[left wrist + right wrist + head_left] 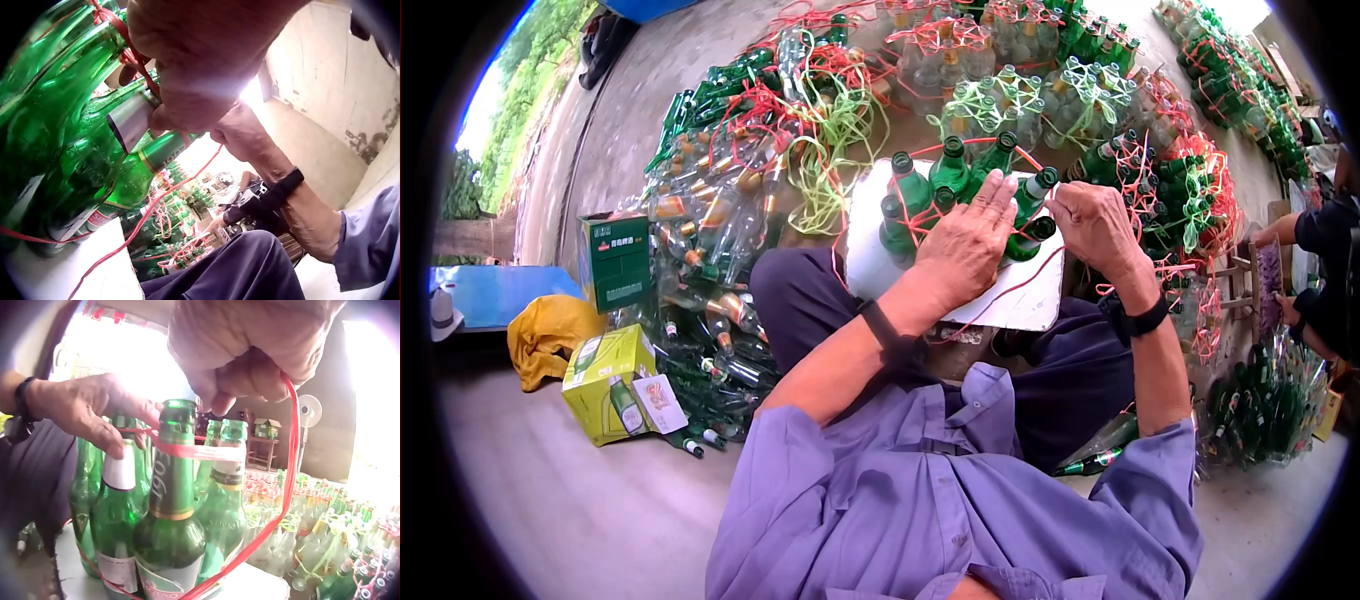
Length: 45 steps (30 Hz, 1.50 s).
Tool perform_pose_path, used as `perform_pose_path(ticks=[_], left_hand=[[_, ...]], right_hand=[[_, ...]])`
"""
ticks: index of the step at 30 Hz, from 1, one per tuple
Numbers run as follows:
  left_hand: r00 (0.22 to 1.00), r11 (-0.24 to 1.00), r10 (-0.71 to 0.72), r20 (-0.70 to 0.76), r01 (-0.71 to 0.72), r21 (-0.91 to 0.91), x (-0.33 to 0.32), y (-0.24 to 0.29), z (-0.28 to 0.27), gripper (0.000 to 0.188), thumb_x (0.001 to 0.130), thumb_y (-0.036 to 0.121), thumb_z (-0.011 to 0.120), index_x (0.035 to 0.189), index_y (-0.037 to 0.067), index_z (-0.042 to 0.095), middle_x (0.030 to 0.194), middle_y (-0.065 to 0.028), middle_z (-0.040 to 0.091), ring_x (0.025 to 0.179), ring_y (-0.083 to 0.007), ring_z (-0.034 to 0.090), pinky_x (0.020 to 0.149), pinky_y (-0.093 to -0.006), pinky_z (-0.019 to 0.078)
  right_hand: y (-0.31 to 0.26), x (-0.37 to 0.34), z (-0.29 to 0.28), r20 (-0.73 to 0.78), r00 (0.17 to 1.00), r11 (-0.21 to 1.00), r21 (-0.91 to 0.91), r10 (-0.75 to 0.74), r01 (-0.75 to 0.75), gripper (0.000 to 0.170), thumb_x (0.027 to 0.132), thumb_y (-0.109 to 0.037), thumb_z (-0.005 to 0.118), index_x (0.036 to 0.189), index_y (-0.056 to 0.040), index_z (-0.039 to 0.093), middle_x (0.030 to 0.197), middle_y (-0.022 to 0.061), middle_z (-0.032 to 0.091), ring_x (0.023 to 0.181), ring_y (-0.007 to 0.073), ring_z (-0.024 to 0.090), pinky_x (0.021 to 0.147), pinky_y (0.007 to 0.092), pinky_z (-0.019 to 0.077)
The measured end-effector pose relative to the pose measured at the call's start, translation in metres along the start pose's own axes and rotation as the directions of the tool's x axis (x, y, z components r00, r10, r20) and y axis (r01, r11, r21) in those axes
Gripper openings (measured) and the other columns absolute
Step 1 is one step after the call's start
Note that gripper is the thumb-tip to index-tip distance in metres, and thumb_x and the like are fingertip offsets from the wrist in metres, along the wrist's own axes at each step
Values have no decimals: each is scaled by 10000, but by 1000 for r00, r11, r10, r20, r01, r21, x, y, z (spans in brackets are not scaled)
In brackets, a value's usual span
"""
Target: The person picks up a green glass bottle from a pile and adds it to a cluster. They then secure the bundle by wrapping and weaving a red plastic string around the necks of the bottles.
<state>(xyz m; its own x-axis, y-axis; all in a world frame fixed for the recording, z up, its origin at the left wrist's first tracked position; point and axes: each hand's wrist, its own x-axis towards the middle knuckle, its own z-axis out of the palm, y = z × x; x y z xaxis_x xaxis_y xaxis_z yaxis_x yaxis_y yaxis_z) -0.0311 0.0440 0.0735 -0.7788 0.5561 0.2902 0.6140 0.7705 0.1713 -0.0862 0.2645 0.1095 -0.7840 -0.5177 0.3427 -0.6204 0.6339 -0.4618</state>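
A cluster of green bottles (952, 172) stands upright on a white board (867, 215) between the person's knees. Red plastic cord (209, 452) loops around the bottle necks, and a strand rises at the right to the right hand. The left hand (968, 240) lies over the near bottle necks with its fingers extended; in the right wrist view the left hand (84, 406) touches a white-collared neck and the cord. Beside the right-hand bottles, the right hand (1095, 225) has curled fingers and pinches the red cord, seen above the necks in the right wrist view (250, 356).
Loose bottles (720, 200) lie heaped at the left, near a green box (615, 262) and a yellow-green carton (608, 385). Tied bundles (1000, 105) stand beyond the board. Green cord (825, 165) lies by the heap. Another person's arm (1280, 232) shows at the right.
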Motion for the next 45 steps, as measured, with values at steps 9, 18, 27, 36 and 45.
perform_pose_path(ticks=[9, 18, 27, 36, 45], left_hand=[[999, 999, 11, 35, -10, -35, 1, 0, 0, 578, 810, 107, 591, 1361, -64, 540, 1561, -229, 393, 1488, -356, 332, 1103, -432, 416], [1000, 997, -4, 29, 7, -81, 8, 5, -8, 576, 797, 140, 686, 1335, -35, 575, 1514, -261, 438, 1447, -391, 388, 1142, -455, 378], [999, 969, 26, -37, -34, -243, 51, -3, -9, 450, 803, 33, 636, 1253, 39, 614, 1144, -187, 654, 1138, -371, 592, 993, -476, 413], [989, 973, -11, 144, 44, -228, 62, 2, 10, 375, 811, 5, 602, 1172, 105, 591, 1063, -93, 676, 1059, -289, 600, 937, -423, 391], [999, 975, 32, 40, -22, -220, 65, -1, 2, 350, 765, 24, 658, 1100, 103, 596, 931, -51, 639, 999, -274, 567, 1017, -516, 303]], right_hand=[[36, -24, 36, 67, 914, 878, 257, 401, -404, 236, 883, -169, 713, 750, 21, 665, 691, 216, 608, 611, 360, 600, 588, 426, 465], [62, -36, 48, 116, 936, 807, 479, 331, -345, 231, 919, -196, 663, 895, 25, 724, 680, 161, 633, 627, 212, 564, 648, 359, 471], [67, -32, 57, 418, 763, 526, 556, 493, -644, 364, 885, -318, 701, 737, 14, 705, 555, 31, 507, 541, 102, 453, 534, 311, 391], [78, -32, 72, 569, 680, 415, 539, 461, -733, 480, 855, -483, 687, 591, -97, 581, 506, -41, 416, 437, 62, 376, 403, 263, 258], [59, -23, 60, 580, 619, 351, 514, 530, -783, 534, 808, -569, 797, 626, -84, 667, 513, -61, 407, 441, 53, 319, 417, 279, 196]])
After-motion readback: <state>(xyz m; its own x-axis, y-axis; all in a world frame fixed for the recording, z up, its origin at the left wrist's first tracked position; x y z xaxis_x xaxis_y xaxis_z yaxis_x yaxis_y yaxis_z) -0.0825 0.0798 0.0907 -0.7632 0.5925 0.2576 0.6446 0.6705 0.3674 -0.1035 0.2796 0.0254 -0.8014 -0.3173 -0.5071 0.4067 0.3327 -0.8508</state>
